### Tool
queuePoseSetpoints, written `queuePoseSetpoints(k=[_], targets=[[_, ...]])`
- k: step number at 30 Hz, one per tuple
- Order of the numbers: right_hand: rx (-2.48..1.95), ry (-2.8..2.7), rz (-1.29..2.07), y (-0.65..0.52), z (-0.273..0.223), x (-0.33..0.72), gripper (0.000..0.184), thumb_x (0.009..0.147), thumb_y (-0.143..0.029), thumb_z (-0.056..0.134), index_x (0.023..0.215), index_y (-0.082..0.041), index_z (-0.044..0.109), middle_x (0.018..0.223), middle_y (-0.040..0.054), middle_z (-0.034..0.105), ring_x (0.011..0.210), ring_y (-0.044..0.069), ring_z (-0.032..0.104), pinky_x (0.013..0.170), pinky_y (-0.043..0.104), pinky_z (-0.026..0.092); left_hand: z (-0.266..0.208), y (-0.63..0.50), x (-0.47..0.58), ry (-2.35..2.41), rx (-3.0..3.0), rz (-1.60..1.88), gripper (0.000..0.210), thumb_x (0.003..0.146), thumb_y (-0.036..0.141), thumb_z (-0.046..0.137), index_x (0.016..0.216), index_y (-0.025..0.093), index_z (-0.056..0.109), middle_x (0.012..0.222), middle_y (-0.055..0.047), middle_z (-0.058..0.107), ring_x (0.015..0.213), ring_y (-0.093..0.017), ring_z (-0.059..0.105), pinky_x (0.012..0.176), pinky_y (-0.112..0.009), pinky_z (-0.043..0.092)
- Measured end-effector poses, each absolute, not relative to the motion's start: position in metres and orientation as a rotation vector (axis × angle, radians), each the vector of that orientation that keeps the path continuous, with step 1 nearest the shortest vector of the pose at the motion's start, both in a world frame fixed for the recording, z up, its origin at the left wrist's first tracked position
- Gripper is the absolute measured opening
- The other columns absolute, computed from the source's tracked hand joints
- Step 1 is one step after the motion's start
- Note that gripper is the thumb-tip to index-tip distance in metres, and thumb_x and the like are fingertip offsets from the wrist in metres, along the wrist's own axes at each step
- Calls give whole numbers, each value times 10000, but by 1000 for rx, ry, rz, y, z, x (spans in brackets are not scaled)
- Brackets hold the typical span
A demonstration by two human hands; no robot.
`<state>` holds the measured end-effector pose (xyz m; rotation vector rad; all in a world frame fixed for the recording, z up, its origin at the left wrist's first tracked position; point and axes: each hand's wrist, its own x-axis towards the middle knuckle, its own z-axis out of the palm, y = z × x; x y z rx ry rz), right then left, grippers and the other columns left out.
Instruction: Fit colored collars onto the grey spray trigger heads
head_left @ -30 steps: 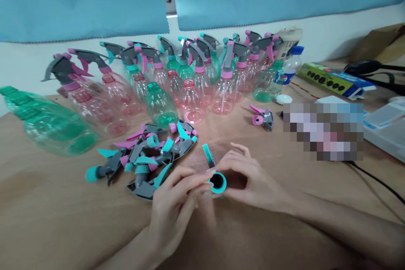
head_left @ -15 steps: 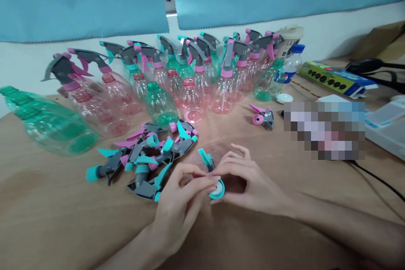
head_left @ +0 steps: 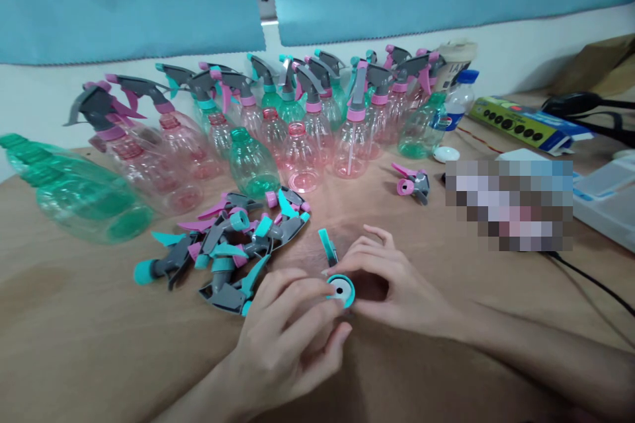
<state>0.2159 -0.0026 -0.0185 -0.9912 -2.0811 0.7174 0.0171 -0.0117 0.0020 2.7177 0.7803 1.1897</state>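
Note:
My right hand (head_left: 389,281) is closed around a trigger spray head, gripping its teal collar (head_left: 351,291) with the opening turned up toward me. A white washer (head_left: 339,291) with a dark centre hole sits inside that collar. The head's teal trigger (head_left: 328,246) sticks up beyond my fingers; most of its grey body is hidden. Fingertips of my left hand (head_left: 297,330) touch the washer and the collar's near left rim, while the thumb stands apart below. Left of my hands lies a pile of loose grey spray heads (head_left: 225,244) with teal and pink parts.
Behind stand several pink and green spray bottles (head_left: 302,165), many with heads fitted. Green bottles (head_left: 89,205) lie at the left. A lone pink-and-grey spray head (head_left: 414,185) lies right of centre. Farther right are a drink bottle (head_left: 459,102), a box (head_left: 526,125) and a black cable (head_left: 590,277).
My left thumb has come away from the collar, and the left fingers now press over the washer. The collar has turned to face up more, and the trigger has swung more upright.

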Motion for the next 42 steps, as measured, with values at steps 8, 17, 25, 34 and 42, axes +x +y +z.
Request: queuePoseSetpoints(k=[8,17,25,34,42], targets=[[-976,-2086,706,-2,-17,216,211,792,-264,674,997,-263,622,887,-49,686,875,126,615,1056,418,162,1,-13,22,905,2768,1146,105,791,198,595,886,194,640,854,-7,694,802,-175,574,728,-327,365],[-932,-2112,684,-2,-16,217,175,814,-244,633,987,-259,615,897,-37,678,898,139,612,1052,430,177,3,-14,20,996,2769,1114,109,785,178,607,877,230,632,958,-33,654,884,-208,546,782,-359,367],[-961,-2134,662,-2,-16,217,158,837,-254,603,993,-263,629,897,-23,672,900,147,617,1049,436,197,2,-9,15,1098,2776,1120,98,778,211,618,865,251,638,1049,-51,587,933,-237,538,814,-403,367],[-915,-2128,662,-2,-18,217,164,829,-238,621,992,-251,613,897,-18,674,909,149,613,1051,432,192,1,-14,20,984,2703,1004,159,797,198,602,952,227,619,1068,-73,559,972,-236,528,820,-396,399],[-932,-2155,651,-1,-19,218,182,824,-250,629,1005,-269,619,905,-30,678,917,150,614,1049,439,197,0,-14,18,969,2665,1019,107,791,186,606,886,232,626,1016,-57,554,945,-227,517,800,-388,404]])
